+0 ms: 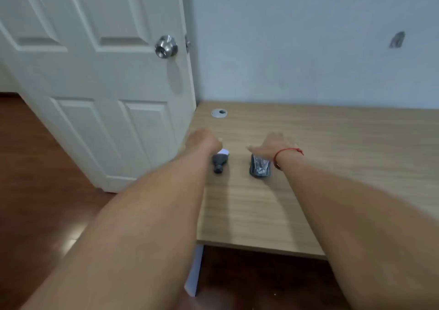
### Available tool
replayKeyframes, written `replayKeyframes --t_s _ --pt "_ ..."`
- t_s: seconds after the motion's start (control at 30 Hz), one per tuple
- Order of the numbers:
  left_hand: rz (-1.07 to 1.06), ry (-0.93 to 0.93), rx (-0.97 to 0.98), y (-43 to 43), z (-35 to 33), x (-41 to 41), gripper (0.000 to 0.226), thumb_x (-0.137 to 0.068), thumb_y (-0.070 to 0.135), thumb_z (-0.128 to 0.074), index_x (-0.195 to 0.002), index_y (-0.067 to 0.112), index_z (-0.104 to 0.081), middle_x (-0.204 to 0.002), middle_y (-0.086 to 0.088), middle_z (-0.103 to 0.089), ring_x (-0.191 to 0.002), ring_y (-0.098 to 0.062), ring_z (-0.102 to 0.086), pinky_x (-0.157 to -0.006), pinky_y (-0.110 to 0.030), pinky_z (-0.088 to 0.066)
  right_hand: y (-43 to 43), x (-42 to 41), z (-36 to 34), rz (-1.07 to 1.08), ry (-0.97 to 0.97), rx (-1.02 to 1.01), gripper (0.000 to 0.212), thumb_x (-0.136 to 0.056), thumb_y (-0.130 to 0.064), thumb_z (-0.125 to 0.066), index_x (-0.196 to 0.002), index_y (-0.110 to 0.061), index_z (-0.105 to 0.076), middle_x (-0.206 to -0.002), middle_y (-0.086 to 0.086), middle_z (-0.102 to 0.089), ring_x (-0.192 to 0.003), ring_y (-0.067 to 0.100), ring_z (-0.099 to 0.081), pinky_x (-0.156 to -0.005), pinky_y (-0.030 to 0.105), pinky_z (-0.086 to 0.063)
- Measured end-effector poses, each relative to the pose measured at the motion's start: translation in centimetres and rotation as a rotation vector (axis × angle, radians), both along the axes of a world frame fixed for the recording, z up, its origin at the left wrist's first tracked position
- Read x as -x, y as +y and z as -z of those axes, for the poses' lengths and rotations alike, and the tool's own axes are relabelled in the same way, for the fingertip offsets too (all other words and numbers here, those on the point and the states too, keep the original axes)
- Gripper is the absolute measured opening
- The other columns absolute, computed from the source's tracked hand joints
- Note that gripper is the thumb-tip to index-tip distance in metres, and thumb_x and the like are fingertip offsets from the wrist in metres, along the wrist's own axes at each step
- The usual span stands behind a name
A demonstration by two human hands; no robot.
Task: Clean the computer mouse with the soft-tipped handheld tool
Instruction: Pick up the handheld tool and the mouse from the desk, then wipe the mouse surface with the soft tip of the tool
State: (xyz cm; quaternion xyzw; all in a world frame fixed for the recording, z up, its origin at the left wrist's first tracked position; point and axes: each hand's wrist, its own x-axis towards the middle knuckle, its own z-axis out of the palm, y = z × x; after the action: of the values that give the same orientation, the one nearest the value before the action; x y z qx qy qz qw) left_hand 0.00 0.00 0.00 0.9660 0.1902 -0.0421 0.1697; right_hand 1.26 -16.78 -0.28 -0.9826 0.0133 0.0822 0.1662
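Two bare forearms fill the near part of the view, reaching out over the pale wood-grain bench point(320, 179) toward its far left corner. The left hand point(204, 141) is curled over the dark, stubby handheld tool with a whitish tip point(219, 161); whether its fingers have closed on the tool cannot be told, since the hand hides the upper end. The right hand point(273, 144), with a red string bracelet point(283, 155) at the wrist, is spread flat and hovers just above the far end of the dark grey computer mouse with a glossy, reflective top point(259, 166), apparently not gripping it.

The step looks like the first pick-up. It would go best if the left hand took the tool by its body, leaving the soft end free, while the right pinned the mouse by its sides so it cannot slide on the smooth bench.

The mouse lies flat, near the tool but apart from it, its shiny shell catching light.
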Motion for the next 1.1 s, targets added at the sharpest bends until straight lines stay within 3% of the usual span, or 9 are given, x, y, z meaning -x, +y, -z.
replayKeyframes --t_s 0.1,0.17,0.3,0.4,0.57,0.7,0.83,0.97,1.1 --pt "0.029 -0.011 0.016 -0.4 5.2 -0.4 0.034 -0.085 0.046 -0.054 -0.108 0.024 -0.067 -0.116 -0.004 -0.064 -0.107 -0.028 -0.060 -0.075 -0.026 -0.041 -0.5 0.5 4.4 0.001 0.000 0.026 0.067 -0.069 -0.075 -0.061 -0.099 -0.015 -0.063 -0.123 0.013 -0.065 -0.115 0.033 -0.060 -0.084 0.035 -0.045" --pt "0.044 -0.058 0.029 -0.7 7.8 -0.4 0.024 -0.082 0.040 -0.056 -0.101 0.031 -0.067 -0.113 0.001 -0.064 -0.108 -0.026 -0.059 -0.075 -0.026 -0.043 -0.6 0.8 6.5 -0.006 -0.047 0.038 0.065 -0.069 -0.071 -0.064 -0.100 -0.014 -0.063 -0.118 0.012 -0.066 -0.111 0.032 -0.061 -0.077 0.032 -0.041" --pt "-0.051 -0.154 0.023 -0.8 10.0 0.1 0.049 -0.085 0.036 -0.062 -0.127 0.013 -0.051 -0.130 -0.009 -0.052 -0.121 -0.028 -0.052 -0.089 -0.033 -0.046 -0.7 1.6 8.1 -0.054 -0.151 -0.016 0.062 -0.076 -0.056 -0.067 -0.116 -0.009 -0.060 -0.121 0.014 -0.062 -0.111 0.033 -0.059 -0.075 0.032 -0.039" --pt "-0.029 -0.193 0.015 -0.9 10.0 1.5 0.047 -0.088 0.037 -0.062 -0.122 0.007 -0.052 -0.129 -0.012 -0.054 -0.118 -0.031 -0.053 -0.080 -0.033 -0.043 -0.6 3.0 9.2 -0.109 -0.173 -0.107 0.057 -0.078 -0.050 -0.069 -0.115 -0.008 -0.060 -0.120 0.013 -0.062 -0.109 0.032 -0.059 -0.076 0.032 -0.041" --pt "-0.027 -0.490 0.241 -1.0 10.3 4.0 0.023 -0.088 0.024 -0.060 -0.093 0.002 -0.059 -0.106 -0.018 -0.065 -0.093 -0.033 -0.060 -0.068 -0.031 -0.038 -0.5 5.2 11.8 -0.077 -0.258 -0.320 0.063 -0.076 -0.051 -0.068 -0.127 -0.015 -0.057 -0.123 0.012 -0.065 -0.116 0.033 -0.059 -0.098 0.041 -0.049" --pt "-0.070 -0.806 0.509 -2.0 10.6 5.5 0.023 -0.086 0.024 -0.067 -0.098 0.004 -0.063 -0.092 -0.011 -0.064 -0.083 -0.023 -0.058 -0.074 -0.028 -0.044 -0.5 5.8 12.6 -0.093 -0.355 -0.375 0.066 -0.077 -0.052 -0.069 -0.134 -0.023 -0.051 -0.123 0.008 -0.065 -0.119 0.032 -0.057 -0.101 0.045 -0.047" --pt "-0.096 -1.002 0.650 -3.2 10.4 5.5 0.023 -0.086 0.027 -0.067 -0.074 0.008 -0.061 -0.068 -0.002 -0.061 -0.065 -0.014 -0.052 -0.066 -0.023 -0.041 -0.5 5.6 12.6 -0.109 -0.380 -0.423 0.069 -0.074 -0.045 -0.075 -0.134 -0.019 -0.051 -0.124 0.008 -0.066 -0.115 0.029 -0.060 -0.099 0.045 -0.049" --pt "-0.132 -1.050 0.747 -4.4 10.2 5.3 0.025 -0.085 0.026 -0.067 -0.068 0.012 -0.057 -0.058 0.008 -0.057 -0.061 -0.012 -0.055 -0.059 -0.019 -0.043 -0.5 5.4 12.7 -0.106 -0.383 -0.434 0.063 -0.073 -0.046 -0.076 -0.127 -0.019 -0.057 -0.117 0.008 -0.068 -0.110 0.030 -0.063 -0.094 0.045 -0.051" --pt "-0.144 -0.965 0.585 -3.7 12.1 4.8 0.031 -0.084 0.028 -0.068 -0.066 0.006 -0.056 -0.061 -0.004 -0.060 -0.071 -0.030 -0.062 -0.067 -0.033 -0.049 -0.6 5.1 13.1 -0.117 -0.382 -0.420 0.061 -0.075 -0.047 -0.074 -0.126 -0.017 -0.057 -0.117 0.009 -0.067 -0.110 0.029 -0.061 -0.097 0.045 -0.049"
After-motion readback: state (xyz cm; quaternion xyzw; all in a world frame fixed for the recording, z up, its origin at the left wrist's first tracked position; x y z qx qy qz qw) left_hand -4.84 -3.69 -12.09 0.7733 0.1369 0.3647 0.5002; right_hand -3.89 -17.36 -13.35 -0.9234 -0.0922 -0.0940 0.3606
